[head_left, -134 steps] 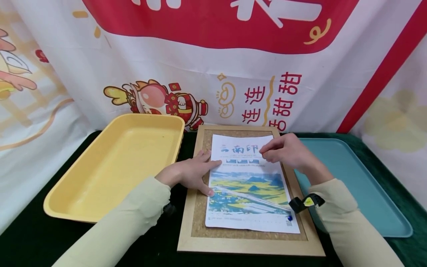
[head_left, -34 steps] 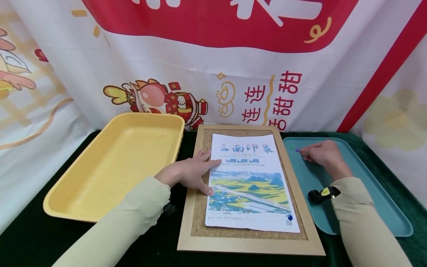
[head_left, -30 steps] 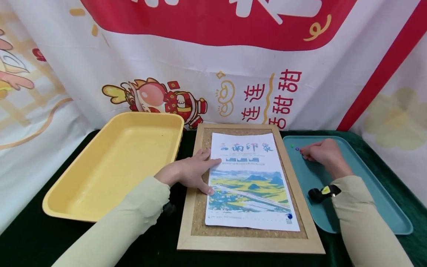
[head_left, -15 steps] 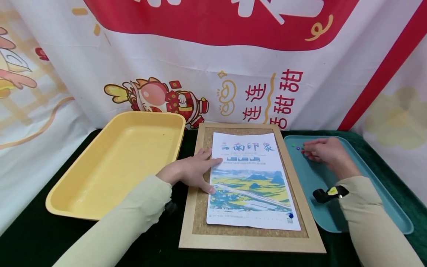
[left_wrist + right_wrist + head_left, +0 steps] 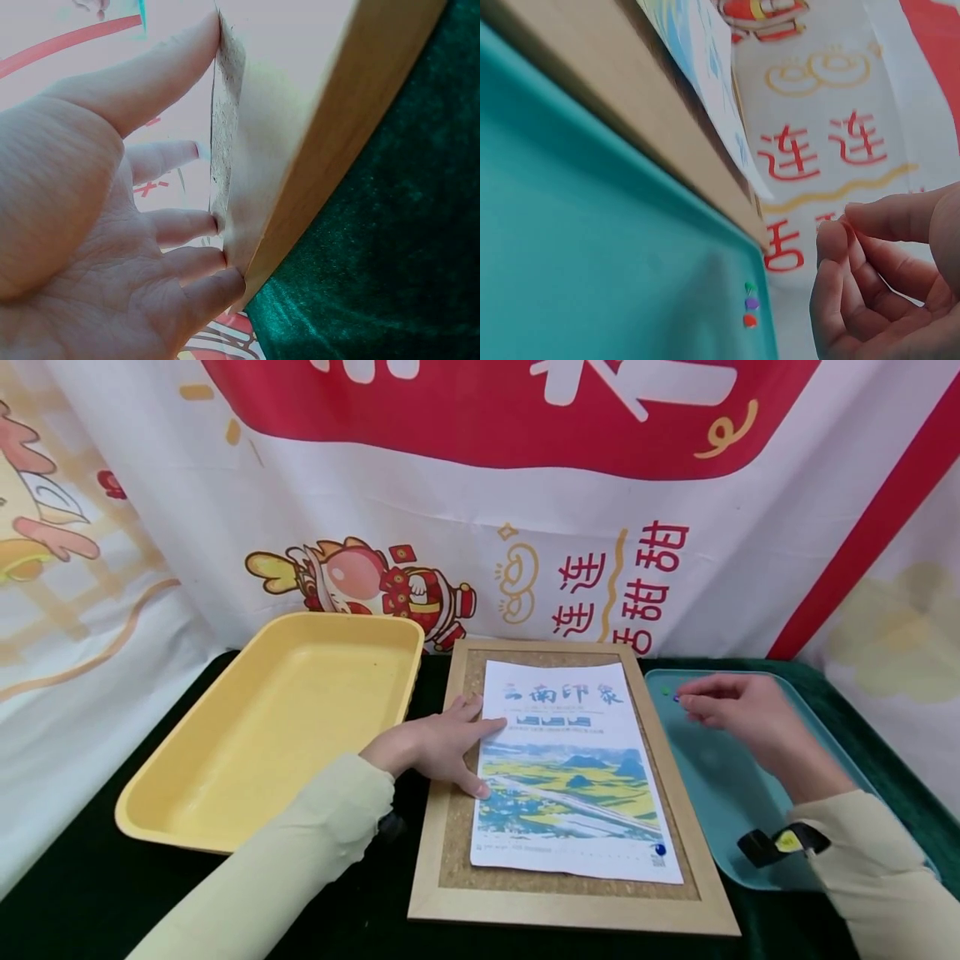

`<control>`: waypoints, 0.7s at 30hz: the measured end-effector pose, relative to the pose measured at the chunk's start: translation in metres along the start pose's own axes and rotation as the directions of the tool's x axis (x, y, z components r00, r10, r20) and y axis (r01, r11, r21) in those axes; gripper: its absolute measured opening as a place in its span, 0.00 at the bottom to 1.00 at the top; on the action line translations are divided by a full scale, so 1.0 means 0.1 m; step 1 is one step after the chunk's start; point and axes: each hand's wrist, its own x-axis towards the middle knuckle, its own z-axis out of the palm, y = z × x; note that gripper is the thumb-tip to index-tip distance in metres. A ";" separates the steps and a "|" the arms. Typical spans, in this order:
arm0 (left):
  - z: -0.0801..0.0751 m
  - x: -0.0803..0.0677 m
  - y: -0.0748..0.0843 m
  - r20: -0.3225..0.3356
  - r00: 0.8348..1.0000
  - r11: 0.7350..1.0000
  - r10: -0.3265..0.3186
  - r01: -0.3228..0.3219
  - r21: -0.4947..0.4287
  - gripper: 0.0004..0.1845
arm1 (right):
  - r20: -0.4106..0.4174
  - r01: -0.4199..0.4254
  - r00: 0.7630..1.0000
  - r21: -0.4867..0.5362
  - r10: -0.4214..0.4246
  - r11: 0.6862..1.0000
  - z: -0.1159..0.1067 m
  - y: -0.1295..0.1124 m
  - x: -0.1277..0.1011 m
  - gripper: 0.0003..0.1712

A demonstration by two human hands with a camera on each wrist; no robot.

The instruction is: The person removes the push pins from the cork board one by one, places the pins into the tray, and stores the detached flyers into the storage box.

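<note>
My left hand (image 5: 442, 745) lies spread on the left edge of a printed sheet (image 5: 577, 852), which rests on a wood-framed cork board (image 5: 573, 906). A blue push pin (image 5: 661, 850) stands in the sheet's lower right corner. Over the far end of the teal tray (image 5: 738, 827), my right hand (image 5: 738, 714) pinches thumb and fingertips together. The right wrist view shows a tiny reddish bit at that pinch; the fingers hide most of it. Green (image 5: 750, 287), purple (image 5: 751, 304) and red (image 5: 749, 320) push pins lie in the tray near its edge.
A deep yellow tray (image 5: 172, 752) stands left of the board. Dark green cloth (image 5: 375, 910) covers the table. Behind everything hangs a white and red printed banner (image 5: 435, 493). The teal tray sits close along the board's right side.
My right hand has gone from above the sheet's upper right to the tray, and in the last half second its fingertips draw together and rise slightly. My left hand keeps its place.
</note>
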 end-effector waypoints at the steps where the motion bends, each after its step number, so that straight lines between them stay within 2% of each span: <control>1: 0.00 0.00 0.01 0.001 1.000 1.000 -0.001 0.001 0.001 0.53 | 0.002 0.012 1.000 -0.011 -0.012 1.000 0.01 -0.01 -0.04 0.30; 7: 0.01 -0.01 0.01 -0.003 1.000 1.000 -0.010 0.010 0.010 0.53 | 0.033 0.065 0.997 -0.048 -0.064 0.997 0.05 -0.06 -0.23 0.28; 21: 0.01 -0.01 0.02 -0.006 1.000 1.000 -0.007 0.007 0.010 0.53 | 0.163 0.098 0.983 -0.068 -0.086 0.993 0.19 -0.04 -0.58 0.22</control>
